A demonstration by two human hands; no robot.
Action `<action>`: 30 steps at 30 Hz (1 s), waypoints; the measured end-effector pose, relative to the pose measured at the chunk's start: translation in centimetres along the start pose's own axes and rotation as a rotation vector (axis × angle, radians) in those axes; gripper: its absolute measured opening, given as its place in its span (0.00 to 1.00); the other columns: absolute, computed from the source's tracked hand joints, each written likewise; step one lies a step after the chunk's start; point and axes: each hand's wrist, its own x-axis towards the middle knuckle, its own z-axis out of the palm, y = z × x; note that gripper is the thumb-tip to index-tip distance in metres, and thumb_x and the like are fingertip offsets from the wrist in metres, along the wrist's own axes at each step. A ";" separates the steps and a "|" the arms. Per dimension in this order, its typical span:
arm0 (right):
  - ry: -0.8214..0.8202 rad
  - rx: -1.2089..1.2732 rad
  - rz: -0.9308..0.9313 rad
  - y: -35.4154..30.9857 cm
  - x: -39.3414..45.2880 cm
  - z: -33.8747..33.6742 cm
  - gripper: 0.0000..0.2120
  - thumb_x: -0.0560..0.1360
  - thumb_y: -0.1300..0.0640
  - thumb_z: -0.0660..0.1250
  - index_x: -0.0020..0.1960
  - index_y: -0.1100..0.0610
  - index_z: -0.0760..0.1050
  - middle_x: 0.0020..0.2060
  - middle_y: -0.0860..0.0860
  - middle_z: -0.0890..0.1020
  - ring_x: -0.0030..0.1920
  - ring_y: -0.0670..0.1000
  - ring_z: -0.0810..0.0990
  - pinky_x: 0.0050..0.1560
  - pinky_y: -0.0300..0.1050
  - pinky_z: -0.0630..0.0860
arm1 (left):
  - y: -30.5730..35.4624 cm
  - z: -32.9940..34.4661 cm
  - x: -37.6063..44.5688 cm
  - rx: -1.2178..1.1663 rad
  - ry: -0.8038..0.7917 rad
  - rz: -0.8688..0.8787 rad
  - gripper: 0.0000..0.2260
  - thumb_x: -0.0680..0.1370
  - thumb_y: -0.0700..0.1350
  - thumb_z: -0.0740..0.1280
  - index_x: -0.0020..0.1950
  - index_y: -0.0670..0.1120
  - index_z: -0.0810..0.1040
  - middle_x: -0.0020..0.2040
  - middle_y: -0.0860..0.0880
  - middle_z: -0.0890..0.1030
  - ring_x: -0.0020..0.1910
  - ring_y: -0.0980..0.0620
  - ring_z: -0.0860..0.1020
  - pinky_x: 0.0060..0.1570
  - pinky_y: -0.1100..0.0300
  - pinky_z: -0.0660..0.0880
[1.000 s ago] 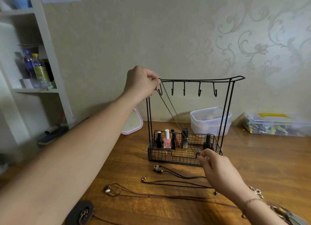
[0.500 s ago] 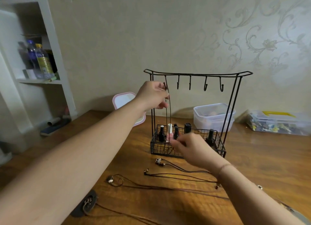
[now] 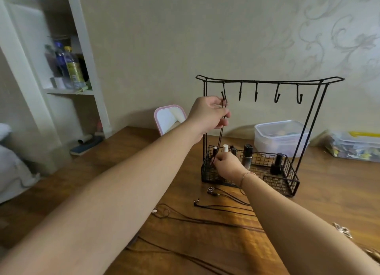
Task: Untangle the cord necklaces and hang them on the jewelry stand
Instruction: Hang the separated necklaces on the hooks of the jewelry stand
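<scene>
Head view. The left hand (image 3: 207,114) pinches the upper part of a dark cord necklace (image 3: 221,134) just below the leftmost hook (image 3: 223,91) of the black wire jewelry stand (image 3: 269,81); its fingers (image 3: 223,112) are curled round the cord. The right hand (image 3: 228,165) grips the lower end of the same cord in front of the wire basket (image 3: 287,172) at the foot of the stand, beside the nail polish bottles (image 3: 247,155). Compared with 1 second ago, the cord no longer runs slantwise from the hook to the basket's right part: the right hand has moved left, and the cord now hangs nearly vertical under the hook. Whether the loop sits fully on the hook cannot be told, since the hand hides the contact. This suggests that the first necklace is nearly hung and needs only release. The other 4 hooks (image 3: 276,93) are bare. Several more cord necklaces (image 3: 226,208) lie crossed on the wooden surface (image 3: 329,192) near the stand, so most of the task appears to remain. A clear lidded box (image 3: 281,139) stands behind the basket, and a white shelf unit (image 3: 67,48) with bottles stands at the left.
</scene>
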 end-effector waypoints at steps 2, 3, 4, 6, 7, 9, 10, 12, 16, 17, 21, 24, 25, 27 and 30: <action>-0.013 -0.054 -0.026 0.0 -0.4 -0.5 0.11 0.82 0.56 0.58 0.47 0.53 0.78 0.40 0.48 0.78 0.43 0.48 0.79 0.48 0.43 0.78 | -0.5 0.0 -0.3 0.017 -0.023 0.007 0.06 0.80 0.36 0.65 0.54 0.44 0.79 0.43 0.46 0.83 0.31 0.54 0.79 0.41 0.57 0.80; -0.023 -0.095 -0.051 -0.2 -0.9 -0.9 0.11 0.82 0.55 0.59 0.48 0.54 0.79 0.39 0.48 0.78 0.41 0.47 0.78 0.43 0.40 0.76 | -0.9 0.1 -0.5 0.031 -0.034 0.012 0.06 0.80 0.36 0.65 0.53 0.45 0.79 0.43 0.46 0.83 0.32 0.53 0.79 0.39 0.57 0.79; -0.029 -0.145 -0.083 -0.2 -1.3 -1.3 0.11 0.82 0.55 0.59 0.50 0.55 0.80 0.40 0.49 0.80 0.40 0.47 0.78 0.41 0.38 0.74 | -1.2 0.1 -0.7 0.050 -0.045 0.018 0.06 0.80 0.36 0.65 0.53 0.44 0.79 0.43 0.46 0.83 0.32 0.53 0.79 0.38 0.58 0.78; 0.025 -0.246 -0.180 0.0 -2.3 -2.2 0.12 0.81 0.55 0.61 0.57 0.56 0.81 0.47 0.50 0.83 0.43 0.46 0.78 0.45 0.37 0.74 | -2.2 0.3 -1.2 0.092 -0.066 0.024 0.06 0.80 0.37 0.65 0.53 0.44 0.79 0.43 0.46 0.83 0.33 0.52 0.79 0.38 0.59 0.78; 0.091 -0.278 -0.242 0.3 -2.9 -2.7 0.12 0.80 0.56 0.62 0.60 0.56 0.80 0.50 0.51 0.84 0.45 0.45 0.78 0.49 0.37 0.74 | -2.8 0.5 -1.4 0.106 -0.074 0.023 0.06 0.80 0.37 0.65 0.53 0.44 0.79 0.43 0.47 0.83 0.33 0.53 0.79 0.39 0.59 0.78; 0.245 -0.281 -0.421 1.1 -4.8 -4.1 0.10 0.79 0.57 0.65 0.57 0.55 0.82 0.48 0.49 0.84 0.44 0.44 0.78 0.49 0.38 0.76 | -4.1 0.8 -2.0 0.132 -0.085 0.032 0.06 0.81 0.39 0.64 0.54 0.44 0.80 0.43 0.47 0.84 0.32 0.56 0.79 0.39 0.62 0.79; 0.293 -0.285 -0.521 1.6 -5.8 -4.7 0.09 0.78 0.58 0.66 0.54 0.54 0.83 0.45 0.47 0.84 0.42 0.43 0.78 0.47 0.39 0.77 | -4.8 1.0 -2.4 0.149 -0.088 0.036 0.06 0.81 0.39 0.64 0.54 0.44 0.80 0.44 0.47 0.84 0.30 0.58 0.79 0.37 0.64 0.79; 0.261 -0.353 -0.618 2.6 -8.0 -6.0 0.06 0.76 0.57 0.68 0.50 0.51 0.83 0.42 0.44 0.82 0.40 0.42 0.78 0.43 0.39 0.77 | -6.3 1.5 -3.1 0.218 -0.092 0.043 0.06 0.81 0.40 0.64 0.53 0.45 0.80 0.44 0.48 0.84 0.27 0.60 0.78 0.34 0.67 0.77; 0.014 -0.664 -0.359 4.4 -10.3 -5.9 0.08 0.77 0.48 0.66 0.54 0.45 0.81 0.47 0.42 0.82 0.43 0.43 0.78 0.42 0.37 0.75 | -9.9 2.5 -3.9 0.356 0.017 0.000 0.05 0.81 0.44 0.65 0.53 0.52 0.79 0.47 0.53 0.81 0.36 0.55 0.81 0.44 0.52 0.82; 0.006 -0.713 -0.299 4.9 -10.4 -5.5 0.09 0.78 0.47 0.65 0.56 0.44 0.80 0.49 0.43 0.81 0.44 0.44 0.77 0.40 0.37 0.73 | -10.6 2.7 -4.1 0.380 0.079 -0.011 0.07 0.80 0.44 0.66 0.56 0.53 0.78 0.50 0.54 0.80 0.42 0.53 0.81 0.46 0.51 0.82; 0.050 -0.647 -0.164 5.7 -10.4 -4.3 0.08 0.77 0.46 0.66 0.55 0.45 0.79 0.51 0.44 0.78 0.48 0.47 0.77 0.41 0.39 0.74 | -11.8 3.1 -6.2 0.481 0.297 0.115 0.13 0.78 0.45 0.68 0.61 0.55 0.74 0.50 0.56 0.75 0.45 0.56 0.75 0.40 0.63 0.74; 0.046 -0.690 -0.139 5.7 -10.4 -3.9 0.09 0.79 0.50 0.64 0.56 0.50 0.77 0.53 0.47 0.79 0.54 0.50 0.76 0.48 0.44 0.76 | -11.7 3.7 -7.6 0.480 0.102 0.379 0.10 0.78 0.42 0.68 0.57 0.52 0.77 0.47 0.55 0.75 0.42 0.55 0.76 0.40 0.57 0.79; 0.044 -0.723 -0.160 5.6 -10.5 -3.7 0.09 0.79 0.51 0.63 0.57 0.51 0.76 0.55 0.49 0.78 0.56 0.51 0.75 0.49 0.46 0.76 | -11.5 3.9 -7.9 0.543 -0.029 0.399 0.09 0.78 0.43 0.67 0.58 0.52 0.77 0.49 0.56 0.76 0.47 0.55 0.77 0.45 0.57 0.80; 0.049 -0.735 -0.195 5.6 -10.7 -3.5 0.09 0.80 0.54 0.60 0.59 0.53 0.73 0.57 0.50 0.77 0.59 0.53 0.74 0.52 0.47 0.75 | -11.1 4.6 -8.3 0.691 -0.255 0.373 0.12 0.79 0.46 0.66 0.62 0.52 0.76 0.58 0.56 0.76 0.59 0.56 0.75 0.57 0.58 0.76; 0.102 -0.505 -0.218 5.3 -11.1 -4.1 0.08 0.79 0.56 0.61 0.58 0.52 0.71 0.52 0.49 0.78 0.54 0.53 0.75 0.49 0.44 0.74 | -11.3 5.4 -8.5 0.701 -0.421 0.260 0.19 0.81 0.47 0.64 0.71 0.56 0.69 0.68 0.53 0.74 0.67 0.54 0.72 0.66 0.54 0.71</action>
